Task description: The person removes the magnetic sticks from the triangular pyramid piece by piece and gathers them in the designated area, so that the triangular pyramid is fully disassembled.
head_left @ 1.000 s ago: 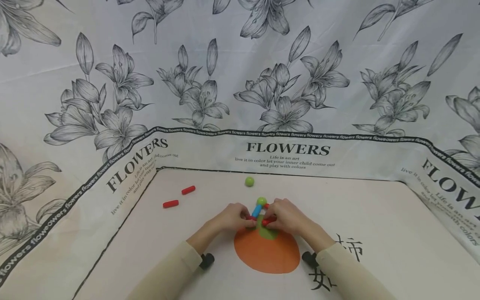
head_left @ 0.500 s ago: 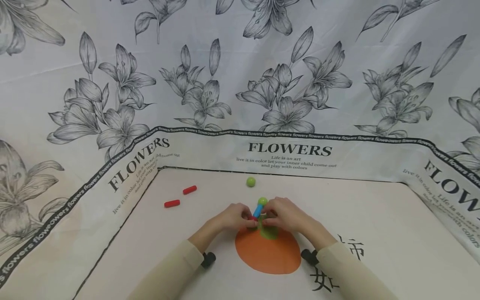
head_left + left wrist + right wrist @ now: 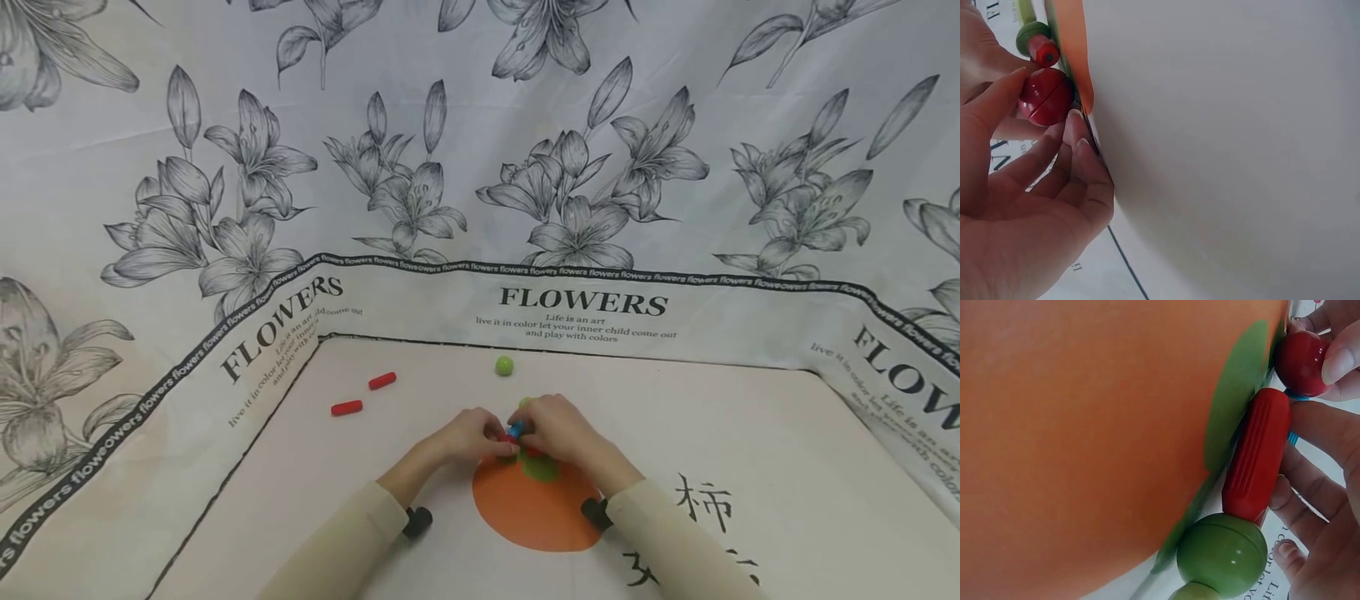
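Note:
My left hand (image 3: 468,436) pinches a glossy red ball (image 3: 1047,97) between thumb and fingertips. Out of that ball runs a blue toy building rod (image 3: 516,429), mostly covered by my right hand (image 3: 558,427), whose thumb and fingers close on it. Beside the right thumb, a ribbed red rod (image 3: 1257,456) lies with one end near the red ball and the other on a green ball (image 3: 1222,553). A yellow-green piece (image 3: 1194,592) adjoins the green ball at the bottom of the right wrist view.
Two loose red rods (image 3: 382,381) (image 3: 347,407) lie on the table at the back left. A loose green ball (image 3: 504,366) sits near the back edge. Under the hands, the white cloth (image 3: 750,433) bears a printed orange persimmon (image 3: 536,508). Flower-print fabric (image 3: 420,208) stands behind.
My right hand has let go of the red rod's near end and moved left onto the blue rod, now covering most of it. My left hand stays at the red ball.

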Demonstrator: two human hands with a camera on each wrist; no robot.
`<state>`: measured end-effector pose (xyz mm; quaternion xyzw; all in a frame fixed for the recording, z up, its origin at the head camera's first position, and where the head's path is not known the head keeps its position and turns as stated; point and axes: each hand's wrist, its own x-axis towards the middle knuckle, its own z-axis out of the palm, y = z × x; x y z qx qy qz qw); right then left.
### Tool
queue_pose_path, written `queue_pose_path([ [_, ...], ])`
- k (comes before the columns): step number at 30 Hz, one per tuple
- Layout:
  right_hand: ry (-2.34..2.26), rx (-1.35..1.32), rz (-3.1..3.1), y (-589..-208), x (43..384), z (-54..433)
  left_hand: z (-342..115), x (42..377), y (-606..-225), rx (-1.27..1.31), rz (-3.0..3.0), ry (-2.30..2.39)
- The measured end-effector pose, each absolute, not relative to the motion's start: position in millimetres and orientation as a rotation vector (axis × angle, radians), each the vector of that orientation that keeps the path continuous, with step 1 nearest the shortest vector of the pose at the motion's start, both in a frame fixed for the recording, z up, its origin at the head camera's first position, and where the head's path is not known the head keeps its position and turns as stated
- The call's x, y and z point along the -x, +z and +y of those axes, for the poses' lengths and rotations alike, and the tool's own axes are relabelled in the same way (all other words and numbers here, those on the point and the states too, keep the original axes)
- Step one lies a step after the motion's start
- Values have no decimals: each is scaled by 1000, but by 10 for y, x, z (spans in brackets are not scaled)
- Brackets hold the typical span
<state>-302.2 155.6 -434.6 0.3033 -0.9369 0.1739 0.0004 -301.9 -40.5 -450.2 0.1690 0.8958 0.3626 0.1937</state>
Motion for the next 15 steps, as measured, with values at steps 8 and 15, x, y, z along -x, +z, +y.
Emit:
queue_pose_path([
  [8, 579, -941, -2948, -4368, 3046, 1539, -393, 2994, -4498, -531, 2532, 1034],
  [15, 639, -903, -2972, -4349, 3010, 1517, -397, 2936, -4465, -519, 2531, 1036],
])
